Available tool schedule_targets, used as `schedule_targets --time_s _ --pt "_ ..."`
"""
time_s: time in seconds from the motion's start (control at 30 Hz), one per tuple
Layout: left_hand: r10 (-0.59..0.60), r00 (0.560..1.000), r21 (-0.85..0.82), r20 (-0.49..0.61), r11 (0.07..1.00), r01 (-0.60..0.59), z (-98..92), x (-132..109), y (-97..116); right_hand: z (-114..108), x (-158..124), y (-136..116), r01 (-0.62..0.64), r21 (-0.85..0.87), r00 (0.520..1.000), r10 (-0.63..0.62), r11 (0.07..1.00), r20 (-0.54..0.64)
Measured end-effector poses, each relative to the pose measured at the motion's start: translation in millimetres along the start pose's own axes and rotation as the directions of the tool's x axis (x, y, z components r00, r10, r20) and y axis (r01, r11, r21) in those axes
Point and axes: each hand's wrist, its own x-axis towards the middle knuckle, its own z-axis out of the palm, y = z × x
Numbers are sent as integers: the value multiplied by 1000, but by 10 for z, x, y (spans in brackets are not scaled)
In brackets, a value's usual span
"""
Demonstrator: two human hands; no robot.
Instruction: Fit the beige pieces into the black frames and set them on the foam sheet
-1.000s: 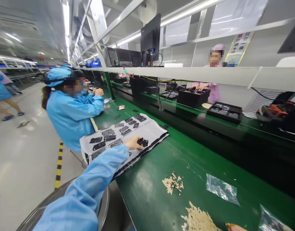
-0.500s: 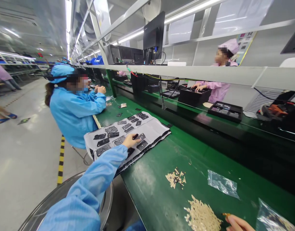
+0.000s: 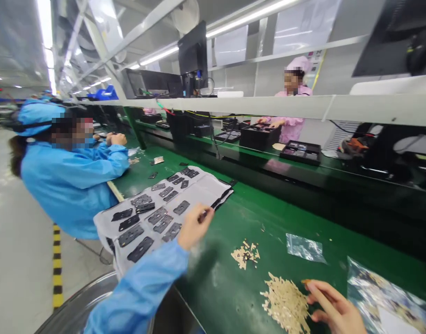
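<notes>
Head view: we look down a long factory bench. Our left hand (image 3: 193, 226), in a blue sleeve, hovers at the near edge of a white sheet (image 3: 206, 188). Its fingers are drawn together and appear to pinch a small dark part (image 3: 206, 214). Rows of dark flat plates (image 3: 157, 215) lie on the sheet.

Our right hand (image 3: 333, 308) rests loosely spread, with its fingertips touching a pile of small tan pieces (image 3: 284, 306).

We judge that one part is being lifted off the sheet. Any next move calls for a steady pinch and a path clear of the other plates.

The surface is a green belt (image 3: 226, 287) carrying a smaller tan scatter (image 3: 245, 254) and a clear bag (image 3: 305, 248). A co-worker in blue (image 3: 70, 181) sits at our left. A person in pink (image 3: 291, 125) works opposite, behind black trays (image 3: 301, 152), under a monitor (image 3: 193, 55) and strip lights.
</notes>
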Motion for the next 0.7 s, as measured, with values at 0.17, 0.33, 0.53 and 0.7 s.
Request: schedule_targets --time_s 0.17,0.33,0.53,0.7 --pt "386 915 -515 120 812 -275 621 -661 1084 389 -178 -276 126 109 991 -129 986 30" --pt "520 848 -642 104 687 -342 948 -875 1435 378 -233 -378 198 157 980 -198 968 -15" --pt "551 821 -640 150 687 -344 1124 -886 1387 310 -238 -305 198 164 977 -207 966 41" --pt "522 823 -629 221 722 -289 1210 -875 1349 284 -171 -242 148 172 987 -156 974 34"
